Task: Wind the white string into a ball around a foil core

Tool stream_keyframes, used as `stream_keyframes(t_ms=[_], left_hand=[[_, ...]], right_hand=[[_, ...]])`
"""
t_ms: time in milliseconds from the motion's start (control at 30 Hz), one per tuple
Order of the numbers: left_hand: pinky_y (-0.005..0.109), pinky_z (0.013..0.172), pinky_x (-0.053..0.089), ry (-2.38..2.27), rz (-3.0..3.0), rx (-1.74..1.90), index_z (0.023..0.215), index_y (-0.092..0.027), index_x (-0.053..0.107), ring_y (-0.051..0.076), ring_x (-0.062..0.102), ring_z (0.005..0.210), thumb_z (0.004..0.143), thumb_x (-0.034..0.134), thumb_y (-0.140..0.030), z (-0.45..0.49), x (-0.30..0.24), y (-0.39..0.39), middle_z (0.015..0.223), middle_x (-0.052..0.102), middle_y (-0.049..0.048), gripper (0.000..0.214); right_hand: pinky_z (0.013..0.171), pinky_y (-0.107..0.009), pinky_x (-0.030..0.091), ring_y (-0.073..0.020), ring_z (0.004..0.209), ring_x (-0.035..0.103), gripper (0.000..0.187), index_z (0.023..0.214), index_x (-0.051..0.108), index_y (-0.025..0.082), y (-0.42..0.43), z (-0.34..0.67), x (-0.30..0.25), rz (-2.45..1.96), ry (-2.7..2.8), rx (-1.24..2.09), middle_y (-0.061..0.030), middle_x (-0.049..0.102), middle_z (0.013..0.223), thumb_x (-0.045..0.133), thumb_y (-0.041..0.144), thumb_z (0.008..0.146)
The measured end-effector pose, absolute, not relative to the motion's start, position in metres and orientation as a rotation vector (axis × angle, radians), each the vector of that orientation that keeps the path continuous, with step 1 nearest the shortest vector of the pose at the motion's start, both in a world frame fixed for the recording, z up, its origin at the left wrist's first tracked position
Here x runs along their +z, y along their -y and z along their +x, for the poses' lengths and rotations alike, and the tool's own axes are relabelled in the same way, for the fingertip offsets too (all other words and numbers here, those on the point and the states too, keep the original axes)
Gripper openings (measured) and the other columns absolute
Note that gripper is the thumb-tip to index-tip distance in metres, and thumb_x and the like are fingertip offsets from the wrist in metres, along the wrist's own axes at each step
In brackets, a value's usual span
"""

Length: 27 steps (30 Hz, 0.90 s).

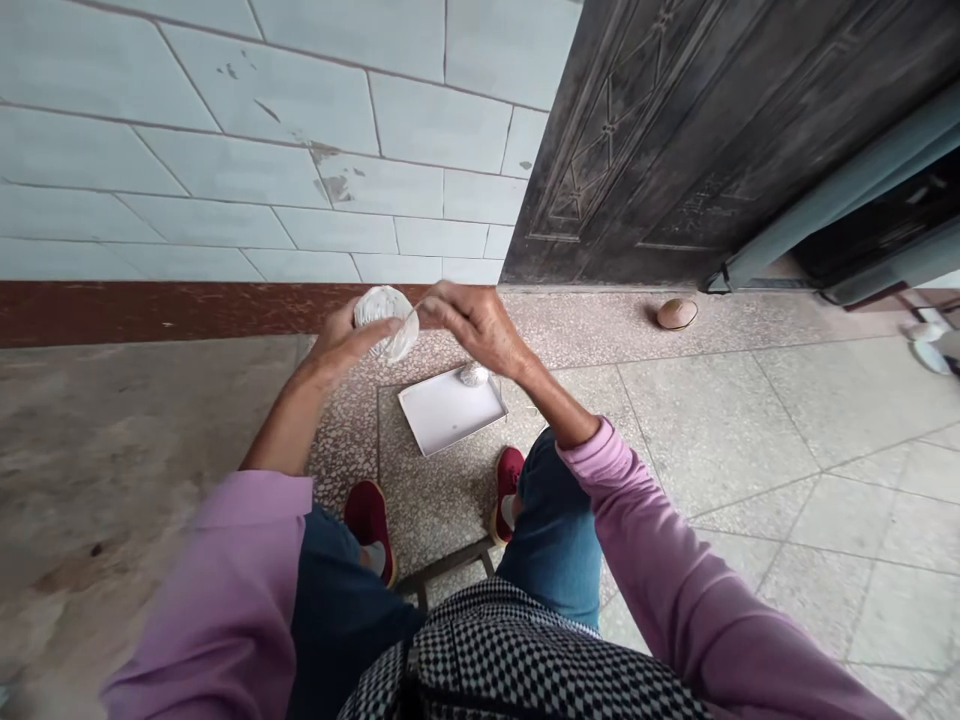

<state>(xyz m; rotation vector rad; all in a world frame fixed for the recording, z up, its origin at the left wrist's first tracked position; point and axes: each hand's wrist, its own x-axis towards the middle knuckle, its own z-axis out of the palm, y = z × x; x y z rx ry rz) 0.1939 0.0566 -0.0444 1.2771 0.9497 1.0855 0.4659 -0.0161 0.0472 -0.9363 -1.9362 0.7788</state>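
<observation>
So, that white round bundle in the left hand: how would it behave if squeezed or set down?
Probably light: the left hand cups the white round bundle in its fingers. Being round, it may roll on the smooth floor. Its crinkled, pale surface suggests it gives when squeezed; the material is unclear.

The only view comes from the person's head, looking forward and steeply down over the lap at close range. The left hand [341,340] and right hand [476,320] sit mid-frame, with a tiled wall [225,150] upper left and a dark door [712,130] upper right.
</observation>
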Motion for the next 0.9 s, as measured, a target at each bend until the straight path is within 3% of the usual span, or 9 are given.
stream_keyframes(t_ms=[167, 300, 400, 500, 633, 733, 900], left_hand=[[0.04, 0.073, 0.066, -0.78, 1.179, 0.855, 0.113, -0.019, 0.093, 0.036, 0.083, 0.092, 0.074, 0.112, -0.085, 0.216, -0.034, -0.028, 0.1, 0.087, 0.0145, 0.079], [0.042, 0.068, 0.068, -0.673, 1.234, 0.686, 0.113, -0.019, 0.095, 0.041, 0.086, 0.092, 0.074, 0.112, -0.087, 0.223, -0.032, -0.022, 0.095, 0.087, 0.0176, 0.08], [0.049, 0.076, 0.075, -0.683, 1.271, 0.684, 0.12, -0.02, 0.097, 0.052, 0.089, 0.11, 0.067, 0.117, -0.084, 0.223, -0.029, -0.023, 0.1, 0.088, 0.0194, 0.085], [0.057, 0.089, 0.08, -0.665, 1.256, 0.746, 0.128, -0.021, 0.096, 0.058, 0.088, 0.125, 0.063, 0.122, -0.078, 0.228, -0.024, -0.024, 0.11, 0.089, 0.0209, 0.09], [0.051, 0.095, 0.078, -0.649, 1.265, 0.79, 0.137, -0.023, 0.094, 0.053, 0.089, 0.126, 0.065, 0.125, -0.058, 0.237, -0.023, -0.023, 0.12, 0.091, 0.0185, 0.086], [0.05, 0.105, 0.077, -0.686, 1.269, 0.848, 0.145, -0.023, 0.091, 0.05, 0.087, 0.133, 0.071, 0.123, -0.053, 0.244, -0.027, -0.019, 0.129, 0.091, 0.0175, 0.086], [0.053, 0.117, 0.075, -0.764, 1.283, 0.947, 0.15, -0.021, 0.088, 0.049, 0.085, 0.139, 0.066, 0.125, -0.053, 0.25, -0.032, -0.01, 0.14, 0.091, 0.0184, 0.097]], right_hand=[[0.096, -0.037, 0.058, -0.0234, 0.096, 0.067, 0.059, 0.101, 0.073, 0.022, -0.015, 0.486, 0.039, -1.093, 1.758, 0.805, -0.0046, 0.071, 0.095, 0.069, 0.069, 0.136], [0.086, -0.034, 0.056, -0.0206, 0.088, 0.062, 0.073, 0.091, 0.065, 0.024, -0.016, 0.475, 0.008, -1.07, 1.636, 0.983, -0.0013, 0.063, 0.086, 0.07, 0.086, 0.13], [0.081, -0.032, 0.053, -0.0196, 0.084, 0.057, 0.079, 0.086, 0.06, 0.025, -0.015, 0.468, -0.005, -1.099, 1.566, 1.038, 0.0008, 0.056, 0.081, 0.076, 0.092, 0.125], [0.08, -0.033, 0.052, -0.0194, 0.084, 0.056, 0.075, 0.086, 0.061, 0.025, -0.018, 0.469, -0.009, -1.139, 1.511, 1.041, 0.0001, 0.057, 0.082, 0.077, 0.085, 0.127], [0.082, -0.034, 0.052, -0.0197, 0.088, 0.058, 0.064, 0.085, 0.063, 0.026, -0.022, 0.477, -0.016, -1.207, 1.483, 1.02, -0.0023, 0.061, 0.086, 0.072, 0.068, 0.133], [0.085, -0.035, 0.051, -0.0195, 0.087, 0.055, 0.057, 0.086, 0.064, 0.025, -0.023, 0.482, -0.021, -1.24, 1.473, 0.981, -0.0017, 0.062, 0.087, 0.072, 0.058, 0.132], [0.086, -0.035, 0.05, -0.0194, 0.085, 0.053, 0.062, 0.086, 0.061, 0.025, -0.026, 0.481, -0.023, -1.223, 1.467, 0.928, 0.0001, 0.056, 0.085, 0.075, 0.065, 0.13]])
